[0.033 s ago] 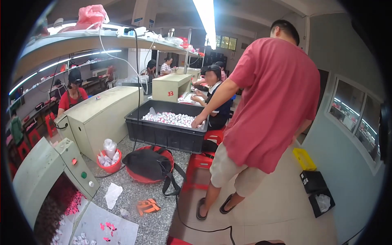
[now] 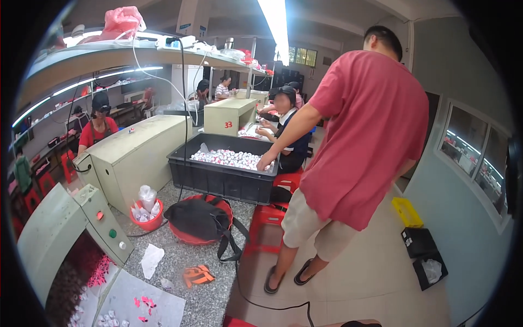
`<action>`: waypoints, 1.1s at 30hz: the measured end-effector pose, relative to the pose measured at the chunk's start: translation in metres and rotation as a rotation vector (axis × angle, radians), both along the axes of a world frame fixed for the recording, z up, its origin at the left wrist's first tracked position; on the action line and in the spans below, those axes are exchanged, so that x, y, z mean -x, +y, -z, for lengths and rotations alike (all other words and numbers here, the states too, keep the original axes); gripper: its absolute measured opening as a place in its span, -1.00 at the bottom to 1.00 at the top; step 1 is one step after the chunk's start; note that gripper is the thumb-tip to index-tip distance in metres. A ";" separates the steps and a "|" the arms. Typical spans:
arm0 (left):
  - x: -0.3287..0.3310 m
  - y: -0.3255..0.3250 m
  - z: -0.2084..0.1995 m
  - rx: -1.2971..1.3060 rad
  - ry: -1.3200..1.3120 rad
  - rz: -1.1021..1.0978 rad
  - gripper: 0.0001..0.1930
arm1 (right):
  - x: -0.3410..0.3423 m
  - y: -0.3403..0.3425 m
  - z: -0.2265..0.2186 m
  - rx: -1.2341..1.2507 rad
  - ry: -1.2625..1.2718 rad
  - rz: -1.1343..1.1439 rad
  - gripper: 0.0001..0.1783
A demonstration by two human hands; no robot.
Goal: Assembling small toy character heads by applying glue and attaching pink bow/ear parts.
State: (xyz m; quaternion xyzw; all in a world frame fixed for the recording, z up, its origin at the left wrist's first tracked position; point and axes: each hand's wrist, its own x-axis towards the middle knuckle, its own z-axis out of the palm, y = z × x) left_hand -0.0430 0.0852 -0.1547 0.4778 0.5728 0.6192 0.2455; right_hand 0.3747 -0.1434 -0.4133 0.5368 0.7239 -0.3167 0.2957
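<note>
Workshop floor, seen looking down from the wearer's head. Neither of the wearer's own hands is showing in this view, so whether they are apart, together or clamped on anything cannot be told.

A co-worker in a red shirt is standing at centre right, back turned, and is reaching an arm leftward; that hand is resting on the near right rim of one black crate. Whether its fingers are curled around the rim or lying flat is too small to tell. The crate is lying with its long axis running left to right, far of the wearer, and is holding a layer of small white-and-pink pieces (too many to count).

Nearest the lower edge, on the speckled floor at near left, scattered small white and pink pieces are lying on a pale sheet, beside one grey-green machine bearing three buttons.

Also showing:
- one red bucket holding clear bags, left of the crate;
- one red basin with a black bag sitting in it, near of the crate;
- one red stool under the crate's right end;
- one yellow tray at right.
</note>
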 end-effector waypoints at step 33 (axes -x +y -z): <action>0.019 -0.001 0.009 0.087 0.052 -0.072 -0.71 | 0.022 0.293 -0.480 -2.013 1.766 1.009 -0.39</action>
